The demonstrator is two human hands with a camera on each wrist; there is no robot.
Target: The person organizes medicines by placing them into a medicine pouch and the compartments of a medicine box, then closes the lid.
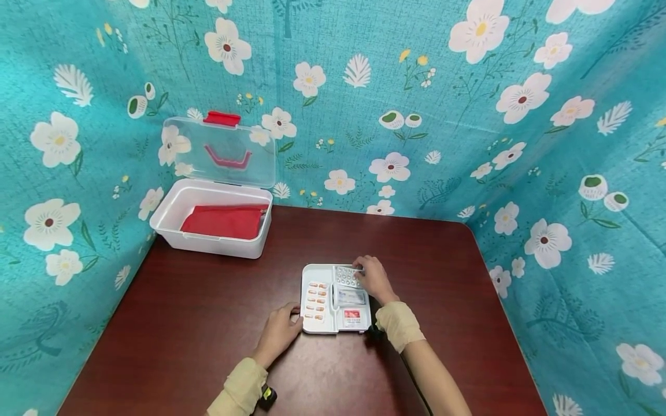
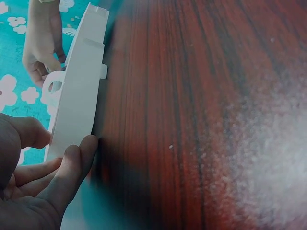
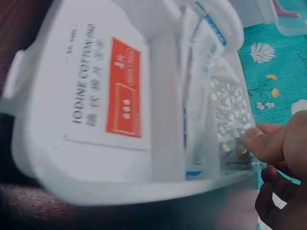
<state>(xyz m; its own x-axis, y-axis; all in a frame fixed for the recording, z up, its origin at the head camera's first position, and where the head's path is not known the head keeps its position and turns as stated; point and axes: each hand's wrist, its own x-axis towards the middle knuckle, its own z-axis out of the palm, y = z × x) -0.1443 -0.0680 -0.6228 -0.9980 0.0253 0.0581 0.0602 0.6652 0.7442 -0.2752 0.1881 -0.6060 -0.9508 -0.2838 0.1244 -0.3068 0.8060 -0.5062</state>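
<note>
A white divided pill case lies flat on the table. Its left side has a blister pack of orange-and-white capsules. On its right are a silvery blister pack of tablets, white-and-blue packets and an iodine cotton pad sachet. My right hand pinches the tablet blister pack at its edge, thumb on top, in the far right compartment. At the case's left edge, my left hand holds the near corner, thumb at the rim and fingertips against the side wall in the left wrist view.
An open clear-lidded storage box stands at the back left, with a red pouch inside. Floral cloth hangs behind the dark wooden table and along its sides. Wrist cameras with tan wraps sit on both forearms.
</note>
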